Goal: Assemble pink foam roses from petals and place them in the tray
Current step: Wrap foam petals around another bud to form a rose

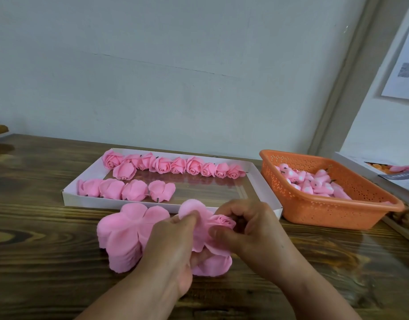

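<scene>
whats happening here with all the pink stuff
A person is assembling a pink foam rose: the right hand holds the rosebud centre while the left hand pinches a flat pink foam petal sheet around it. A stack of petal sheets lies on the wooden table. Finished roses fill the white cardboard tray; the orange plastic basket holds more cores.

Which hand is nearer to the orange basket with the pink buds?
The right hand. It holds the rose bud just in front of the tray's corner, close beside the orange basket. The left hand grips the petal sheet farther to the left.
</scene>
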A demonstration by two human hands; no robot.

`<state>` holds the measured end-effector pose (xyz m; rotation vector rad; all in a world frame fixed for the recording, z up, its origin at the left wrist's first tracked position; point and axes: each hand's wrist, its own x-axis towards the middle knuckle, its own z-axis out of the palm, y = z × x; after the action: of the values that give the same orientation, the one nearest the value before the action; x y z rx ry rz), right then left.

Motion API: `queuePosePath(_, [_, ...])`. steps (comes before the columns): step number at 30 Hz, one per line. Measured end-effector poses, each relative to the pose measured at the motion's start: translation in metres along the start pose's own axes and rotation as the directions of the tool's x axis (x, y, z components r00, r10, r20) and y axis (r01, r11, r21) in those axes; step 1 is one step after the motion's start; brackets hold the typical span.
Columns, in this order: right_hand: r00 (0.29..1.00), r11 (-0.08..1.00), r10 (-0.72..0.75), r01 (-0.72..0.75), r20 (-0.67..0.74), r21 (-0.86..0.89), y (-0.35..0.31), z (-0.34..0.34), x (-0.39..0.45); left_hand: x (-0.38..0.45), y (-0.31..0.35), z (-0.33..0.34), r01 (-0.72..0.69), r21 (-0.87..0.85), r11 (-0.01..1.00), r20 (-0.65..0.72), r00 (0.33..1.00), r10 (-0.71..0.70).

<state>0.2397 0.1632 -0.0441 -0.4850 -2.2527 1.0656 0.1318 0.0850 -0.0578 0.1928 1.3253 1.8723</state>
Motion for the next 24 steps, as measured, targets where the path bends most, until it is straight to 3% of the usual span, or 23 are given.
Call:
queuePosePath(6, [0.993, 0.991, 0.028, -0.013, 0.117, -0.131, -0.004, -0.005, 0.009, 0.004, -0.003, 0.002, -0.066, 0.219, 0.973, 0.034, 0.998, 0.060])
queuePosePath(10, [0.982, 0.959, 0.038, 0.015, 0.182, -0.284, -0.009, -0.014, 0.024, 0.004, 0.001, 0.001, -0.210, 0.375, 0.903, 0.164, 0.974, 0.158])
queuePosePath(15, [0.980, 0.958, 0.052, 0.005, 0.193, -0.288, -0.010, -0.024, 0.040, 0.011, 0.012, 0.002, -0.250, 0.381, 0.890, 0.379, 0.920, 0.097])
queuePosePath(24, [0.980, 0.952, 0.041, 0.021, 0.195, -0.305, -0.006, -0.022, 0.041, 0.012, 0.023, 0.010, -0.231, 0.375, 0.898, 0.486, 0.874, 0.022])
